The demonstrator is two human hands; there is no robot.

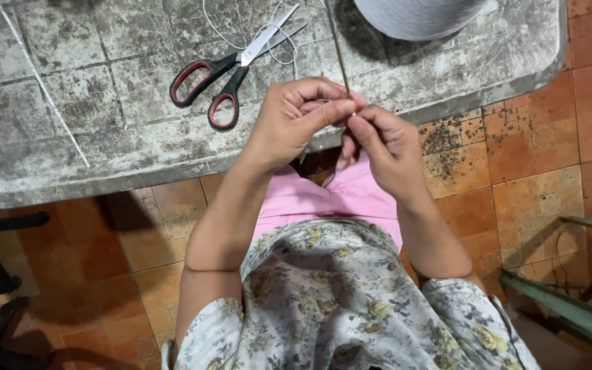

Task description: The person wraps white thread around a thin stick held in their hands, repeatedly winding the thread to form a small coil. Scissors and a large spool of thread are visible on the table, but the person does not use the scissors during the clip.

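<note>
Pinching thin dark metal needle point(340, 58) between thumb and forefinger, left hand point(296, 116) steadies it upright; right hand point(385, 147) nips fine white thread point(275, 41) at needle's lower end, fingers closed tight. Red-and-black-handled scissors point(231, 72) lie within reach on worn grey stone-look tabletop point(90, 103). Grey yarn cone point(419, 17) at far edge. Orange tiled floor point(536, 137) below.

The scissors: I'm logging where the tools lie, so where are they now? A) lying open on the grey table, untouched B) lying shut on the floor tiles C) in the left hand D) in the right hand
A: the scissors lie blades apart on the table, while the left hand and right hand pinch a thin needle together nearby.
</note>
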